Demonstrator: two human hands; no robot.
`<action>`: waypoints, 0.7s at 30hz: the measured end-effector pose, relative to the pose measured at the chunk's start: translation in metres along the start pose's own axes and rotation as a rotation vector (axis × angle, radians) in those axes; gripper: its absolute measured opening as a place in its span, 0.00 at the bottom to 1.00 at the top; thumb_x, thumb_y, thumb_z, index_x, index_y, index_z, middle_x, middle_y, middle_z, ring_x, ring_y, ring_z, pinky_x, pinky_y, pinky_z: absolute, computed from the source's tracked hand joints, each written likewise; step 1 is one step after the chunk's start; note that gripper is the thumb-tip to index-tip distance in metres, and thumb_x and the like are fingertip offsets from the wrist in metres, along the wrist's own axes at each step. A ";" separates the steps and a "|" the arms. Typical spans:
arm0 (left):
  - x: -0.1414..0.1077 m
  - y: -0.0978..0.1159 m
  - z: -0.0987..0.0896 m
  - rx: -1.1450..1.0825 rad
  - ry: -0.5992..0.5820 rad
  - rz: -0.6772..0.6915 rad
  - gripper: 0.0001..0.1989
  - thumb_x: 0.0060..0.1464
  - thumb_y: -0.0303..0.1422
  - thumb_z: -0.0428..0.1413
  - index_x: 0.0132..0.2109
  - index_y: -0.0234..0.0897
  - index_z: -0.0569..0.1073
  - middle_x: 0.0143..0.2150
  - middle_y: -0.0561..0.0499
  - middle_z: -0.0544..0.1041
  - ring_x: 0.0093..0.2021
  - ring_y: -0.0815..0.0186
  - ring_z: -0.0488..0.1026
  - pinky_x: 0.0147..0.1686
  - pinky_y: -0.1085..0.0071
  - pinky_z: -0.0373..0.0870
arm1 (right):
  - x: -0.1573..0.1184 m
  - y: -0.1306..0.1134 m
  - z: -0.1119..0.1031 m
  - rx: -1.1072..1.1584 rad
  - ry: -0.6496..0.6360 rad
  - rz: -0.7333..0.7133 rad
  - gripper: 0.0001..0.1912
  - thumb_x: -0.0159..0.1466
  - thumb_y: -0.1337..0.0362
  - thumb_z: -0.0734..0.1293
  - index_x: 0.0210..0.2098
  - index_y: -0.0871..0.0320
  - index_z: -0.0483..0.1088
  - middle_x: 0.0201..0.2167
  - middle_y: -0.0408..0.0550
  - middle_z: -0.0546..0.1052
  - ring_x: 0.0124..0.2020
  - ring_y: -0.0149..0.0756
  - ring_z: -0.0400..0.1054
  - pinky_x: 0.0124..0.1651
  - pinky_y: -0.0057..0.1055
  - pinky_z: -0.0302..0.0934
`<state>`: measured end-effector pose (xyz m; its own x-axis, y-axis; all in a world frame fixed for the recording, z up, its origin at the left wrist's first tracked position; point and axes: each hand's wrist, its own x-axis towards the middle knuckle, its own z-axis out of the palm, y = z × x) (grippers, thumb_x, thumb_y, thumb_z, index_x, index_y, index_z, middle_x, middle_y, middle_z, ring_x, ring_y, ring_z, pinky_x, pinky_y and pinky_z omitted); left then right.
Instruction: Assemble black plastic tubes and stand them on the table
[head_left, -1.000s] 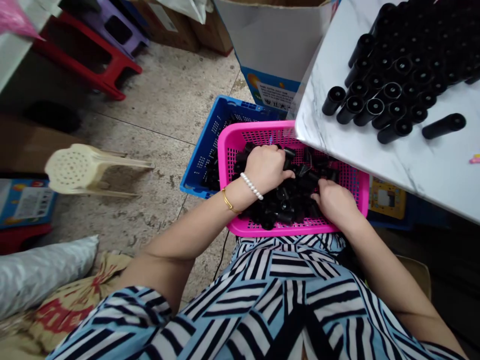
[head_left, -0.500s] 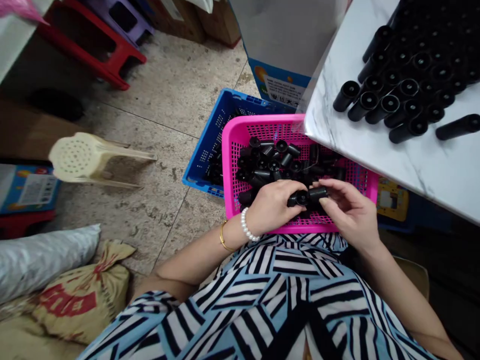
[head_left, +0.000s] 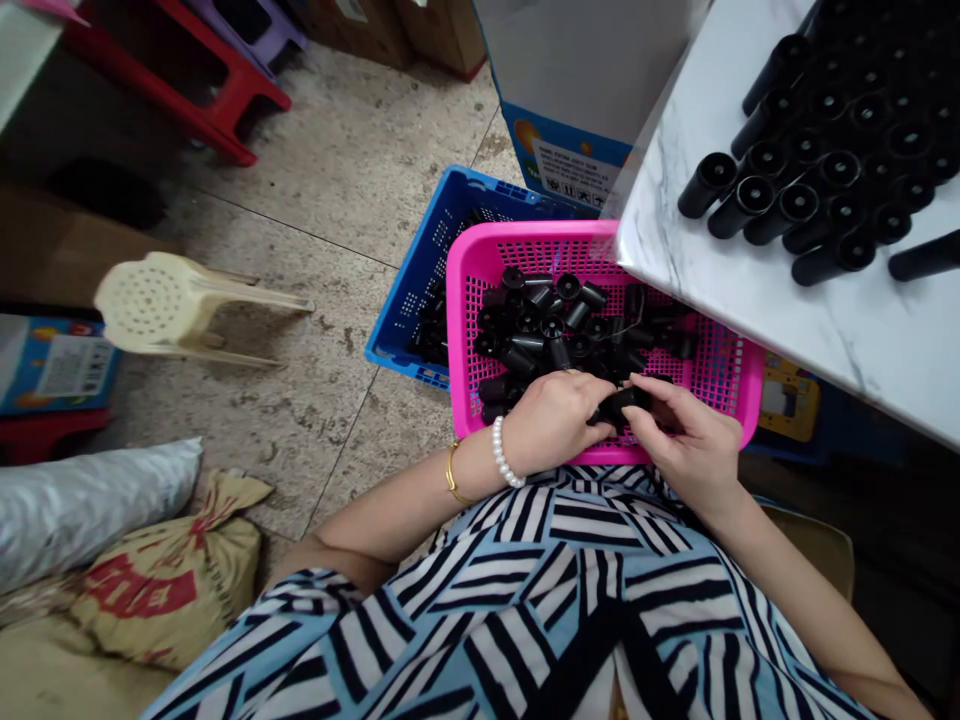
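Note:
Over the near side of a pink plastic basket, both hands are close together. My right hand pinches a short black plastic cylinder between thumb and fingers. Curled beside it, my left hand grips another black cylinder, mostly hidden by the fingers. The two pieces meet or nearly touch; whether they are joined I cannot tell. Below and beyond the hands, loose black plastic cylinders lie jumbled in the basket, some with a round end facing up.
At right, a white marbled table carries many longer black tubes in rows, its corner overhanging the basket. A blue crate stands behind the basket. A cream stool, a red stool and a tied sack are on the left.
My hands have drawn closer together and dropped slightly, bringing the two held cylinders against or very near each other. The view has shifted slightly.

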<state>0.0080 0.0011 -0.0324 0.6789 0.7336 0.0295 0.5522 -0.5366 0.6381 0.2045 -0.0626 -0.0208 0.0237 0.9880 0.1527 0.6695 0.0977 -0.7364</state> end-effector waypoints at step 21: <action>0.005 0.007 -0.008 -1.115 0.018 -0.287 0.21 0.54 0.49 0.68 0.42 0.35 0.81 0.37 0.50 0.73 0.34 0.69 0.69 0.37 0.70 0.67 | -0.022 0.001 0.008 0.657 0.007 0.236 0.16 0.66 0.64 0.73 0.51 0.50 0.67 0.35 0.41 0.78 0.28 0.28 0.75 0.31 0.26 0.71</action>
<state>0.0113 0.0049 -0.0218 0.5851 0.7801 -0.2218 -0.0558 0.3116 0.9486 0.1993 -0.0836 -0.0303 0.1201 0.9911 -0.0581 0.0575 -0.0653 -0.9962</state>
